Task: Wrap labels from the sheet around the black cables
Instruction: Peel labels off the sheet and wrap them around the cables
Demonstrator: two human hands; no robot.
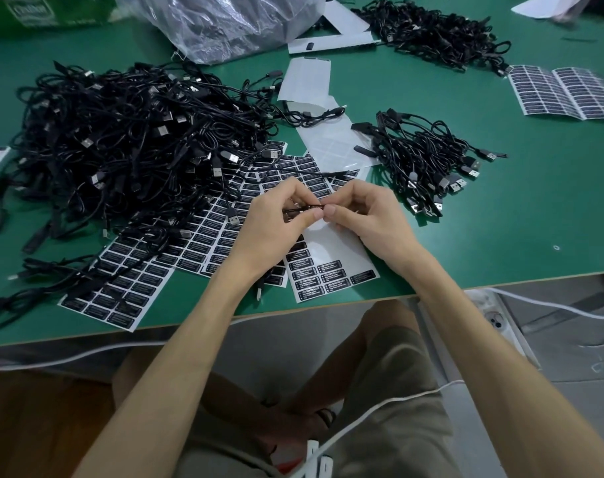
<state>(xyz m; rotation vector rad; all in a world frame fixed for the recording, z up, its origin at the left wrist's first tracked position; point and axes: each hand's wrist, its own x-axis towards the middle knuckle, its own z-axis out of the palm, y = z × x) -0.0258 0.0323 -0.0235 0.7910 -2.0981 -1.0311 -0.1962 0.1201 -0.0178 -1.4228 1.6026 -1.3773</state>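
- Cable: thin, black, held above a glossy label sheet at the green table's near edge.
- Left hand and right hand pinch it between curled fingertips.
- Tangled cable heap lies left.

Pinching a thin black cable between fingers of left hand and right hand, thumbs nearly touching, just above a partly stripped label sheet on the green desk. Left of the hands, a large tangled pile of USB cables over more label sheets; to the right, a smaller bundle.
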